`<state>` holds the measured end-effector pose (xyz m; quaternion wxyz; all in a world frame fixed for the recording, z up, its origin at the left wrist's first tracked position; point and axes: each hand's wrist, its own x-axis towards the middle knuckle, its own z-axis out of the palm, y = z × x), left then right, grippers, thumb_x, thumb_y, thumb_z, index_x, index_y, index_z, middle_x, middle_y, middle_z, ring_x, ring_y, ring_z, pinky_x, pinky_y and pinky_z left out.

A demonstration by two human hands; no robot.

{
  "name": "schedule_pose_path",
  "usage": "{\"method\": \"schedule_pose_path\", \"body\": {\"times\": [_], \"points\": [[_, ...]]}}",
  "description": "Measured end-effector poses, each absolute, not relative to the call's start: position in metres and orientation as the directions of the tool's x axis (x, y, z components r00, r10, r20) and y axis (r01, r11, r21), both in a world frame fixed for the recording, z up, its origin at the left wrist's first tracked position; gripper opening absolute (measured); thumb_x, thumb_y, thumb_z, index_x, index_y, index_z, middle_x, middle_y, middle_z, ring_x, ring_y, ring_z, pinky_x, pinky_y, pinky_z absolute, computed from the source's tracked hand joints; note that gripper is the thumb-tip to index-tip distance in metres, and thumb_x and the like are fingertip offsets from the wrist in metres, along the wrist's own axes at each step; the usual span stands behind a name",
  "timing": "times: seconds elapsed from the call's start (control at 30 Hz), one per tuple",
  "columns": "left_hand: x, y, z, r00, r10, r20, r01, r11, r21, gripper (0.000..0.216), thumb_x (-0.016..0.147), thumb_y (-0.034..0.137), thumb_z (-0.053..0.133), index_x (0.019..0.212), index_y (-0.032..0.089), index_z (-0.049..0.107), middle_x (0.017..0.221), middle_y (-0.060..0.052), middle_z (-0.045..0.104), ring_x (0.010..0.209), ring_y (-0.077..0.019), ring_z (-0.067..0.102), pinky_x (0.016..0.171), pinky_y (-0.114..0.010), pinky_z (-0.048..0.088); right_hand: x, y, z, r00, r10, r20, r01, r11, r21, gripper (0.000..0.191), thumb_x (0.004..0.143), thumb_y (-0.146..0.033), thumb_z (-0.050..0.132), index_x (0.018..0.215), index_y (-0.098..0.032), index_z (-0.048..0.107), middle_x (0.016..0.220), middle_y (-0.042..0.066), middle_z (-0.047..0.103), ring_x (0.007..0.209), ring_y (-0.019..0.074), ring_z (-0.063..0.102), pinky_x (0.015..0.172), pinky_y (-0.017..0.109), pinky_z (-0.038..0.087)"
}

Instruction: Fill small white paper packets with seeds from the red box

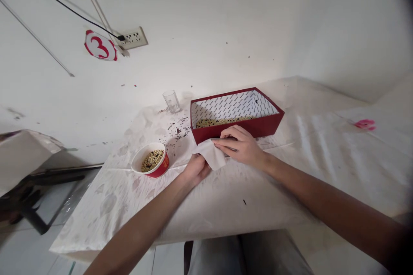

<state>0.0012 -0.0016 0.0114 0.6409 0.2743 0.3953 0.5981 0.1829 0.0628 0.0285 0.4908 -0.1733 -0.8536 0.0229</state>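
Note:
A thin white sheet [213, 154], paper or cloth and perhaps a small pouch, is held between my two hands in front of the red box. My left hand [196, 169] is closed at its left side, the fingertips partly hidden beneath it. From the right, my right hand [240, 145] pinches its upper edge between thumb and fingers. Just behind stands the open red box [238, 128], lined with patterned white paper and holding a layer of mixed grains [222, 122]. Left of my hands is a red and white paper bowl [161, 167] with similar pale and dark grains [151, 161].
A clear glass [171, 102] stands near the wall. Dark bits [177, 131] lie scattered between bowl and box, on the pale tablecloth [129, 210]. A power outlet [134, 38] with a plugged black cord is on the wall. The table's front edge is close to my legs [245, 255].

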Motion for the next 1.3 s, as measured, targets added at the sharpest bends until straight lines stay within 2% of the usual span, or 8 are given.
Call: {"method": "schedule_pose_path", "body": {"times": [0.2,0.27,0.53,0.63,0.93,1.07,1.2,1.3], "points": [[0.0,0.0,0.013,-0.095,0.968,-0.232,-0.514,0.152,0.844,0.046,0.07,0.018,0.082,0.114,0.018,0.072,0.105,-0.008,0.079,0.11,-0.0264,0.07,0.099,-0.038,0.054,0.172,0.049,0.027,-0.307,0.535,0.787,0.179,0.845,-0.504,0.019,0.098,-0.028,0.07,0.11,-0.036,0.081,0.099,0.004,0.065,0.093,0.0199,0.062,0.076,0.037,0.056],[-0.001,0.002,0.012,-0.077,0.976,-0.206,-0.527,0.135,0.839,0.046,0.065,0.018,0.084,0.11,0.018,0.073,0.107,-0.009,0.079,0.114,-0.0281,0.07,0.101,-0.039,0.053,0.171,0.049,0.026,-0.292,0.558,0.777,0.174,0.83,-0.53,0.014,0.096,-0.028,0.072,0.105,-0.034,0.082,0.096,0.004,0.065,0.091,0.0198,0.061,0.075,0.037,0.056],[0.0,0.001,0.01,-0.069,0.99,-0.121,-0.516,0.069,0.854,0.05,0.058,0.013,0.089,0.106,0.019,0.075,0.105,-0.01,0.08,0.116,-0.0305,0.069,0.106,-0.043,0.051,0.181,0.065,0.024,-0.38,0.315,0.87,0.331,0.924,-0.19,0.01,0.093,-0.022,0.074,0.096,-0.029,0.081,0.091,0.004,0.067,0.084,0.0198,0.058,0.074,0.04,0.051],[-0.001,0.003,0.006,-0.07,0.989,-0.129,-0.535,0.072,0.842,0.051,0.06,0.014,0.09,0.108,0.019,0.074,0.104,-0.009,0.08,0.113,-0.0291,0.07,0.104,-0.042,0.052,0.182,0.064,0.024,-0.41,0.268,0.872,0.356,0.927,-0.118,0.011,0.094,-0.021,0.072,0.092,-0.028,0.08,0.091,0.004,0.068,0.083,0.0194,0.058,0.073,0.039,0.05],[-0.001,0.007,0.001,-0.049,0.983,-0.177,-0.591,0.114,0.798,0.051,0.063,0.015,0.092,0.11,0.018,0.073,0.098,-0.007,0.079,0.104,-0.0254,0.073,0.097,-0.038,0.054,0.175,0.054,0.024,-0.339,0.33,0.881,0.254,0.934,-0.252,0.015,0.095,-0.016,0.07,0.101,-0.027,0.078,0.092,0.005,0.066,0.086,0.0195,0.058,0.073,0.037,0.053],[0.002,0.005,0.0,-0.038,0.988,-0.149,-0.59,0.098,0.801,0.043,0.062,0.015,0.093,0.102,0.017,0.074,0.093,-0.007,0.079,0.102,-0.0254,0.073,0.096,-0.037,0.054,0.176,0.052,0.024,-0.371,0.326,0.869,0.279,0.932,-0.23,0.021,0.093,-0.014,0.068,0.106,-0.028,0.077,0.095,0.006,0.066,0.088,0.0217,0.059,0.076,0.04,0.054],[0.003,0.0,0.003,0.048,0.991,-0.124,-0.571,0.129,0.811,0.032,0.067,0.02,0.092,0.093,0.014,0.076,0.09,-0.01,0.078,0.09,-0.0223,0.073,0.087,-0.033,0.055,0.18,0.05,0.028,-0.376,0.301,0.876,0.275,0.939,-0.205,0.022,0.088,-0.012,0.071,0.103,-0.028,0.077,0.096,0.006,0.066,0.087,0.0226,0.059,0.075,0.042,0.053],[0.0,-0.001,0.005,0.136,0.983,-0.121,-0.554,0.177,0.813,0.03,0.068,0.018,0.091,0.094,0.012,0.076,0.094,-0.012,0.079,0.093,-0.0237,0.073,0.09,-0.035,0.055,0.181,0.049,0.029,-0.351,0.324,0.879,0.23,0.939,-0.254,0.023,0.085,-0.013,0.074,0.102,-0.028,0.077,0.098,0.007,0.066,0.089,0.0236,0.059,0.075,0.042,0.054]]}}
